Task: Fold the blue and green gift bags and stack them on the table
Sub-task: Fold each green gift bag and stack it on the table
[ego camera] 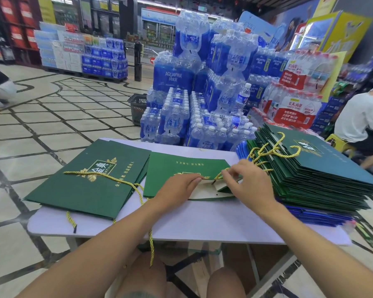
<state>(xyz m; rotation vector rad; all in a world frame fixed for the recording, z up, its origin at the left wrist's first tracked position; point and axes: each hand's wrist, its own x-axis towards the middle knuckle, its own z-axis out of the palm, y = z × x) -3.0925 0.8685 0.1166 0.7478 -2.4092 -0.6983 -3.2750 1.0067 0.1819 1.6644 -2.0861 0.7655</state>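
White table (202, 222), L grip (179, 187) flat on green bag (170, 166); R grip (247, 182) pinching gold cord (219, 174)

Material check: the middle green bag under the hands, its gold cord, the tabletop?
Middle green bag: looks like stiff matte card paper, gold-foil print; it lies flat with sharp creases and a pale uncoated inside. Gold cord: twisted rope, likely synthetic fibre given the sheen. Tabletop: smooth pale sheet, probably plastic or laminate; can't tell which.

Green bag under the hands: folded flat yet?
Partly: the green bag lies flat, but its near edge stands raised, pale inside showing.
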